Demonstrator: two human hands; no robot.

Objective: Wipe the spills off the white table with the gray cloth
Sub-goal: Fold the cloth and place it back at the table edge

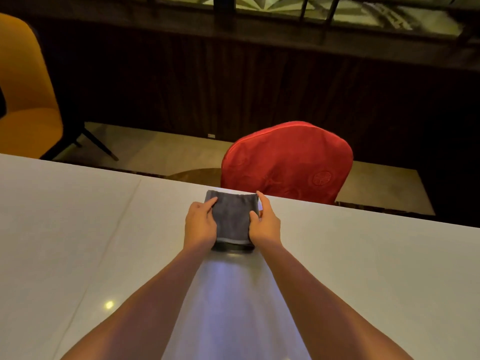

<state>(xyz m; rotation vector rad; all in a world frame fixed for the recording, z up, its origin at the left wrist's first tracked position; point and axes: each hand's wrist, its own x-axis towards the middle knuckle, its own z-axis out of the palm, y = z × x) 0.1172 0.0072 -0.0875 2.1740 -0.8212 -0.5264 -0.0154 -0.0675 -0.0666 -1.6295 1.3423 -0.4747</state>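
A folded gray cloth (232, 218) lies flat on the white table (78, 229), close to the table's far edge. My left hand (200, 224) presses on the cloth's left side with fingers over its top. Along the right side, my right hand (265, 221) holds the cloth, thumb on the fabric and fingers along its edge. Both arms stretch forward across the table. I cannot make out any spill on the surface. A bright reflection shows on the table between my forearms.
A red covered chair (288, 162) stands just behind the table's far edge, right of the cloth. An orange chair (26, 100) with dark legs stands at the far left. A dark wooden wall runs along the back.
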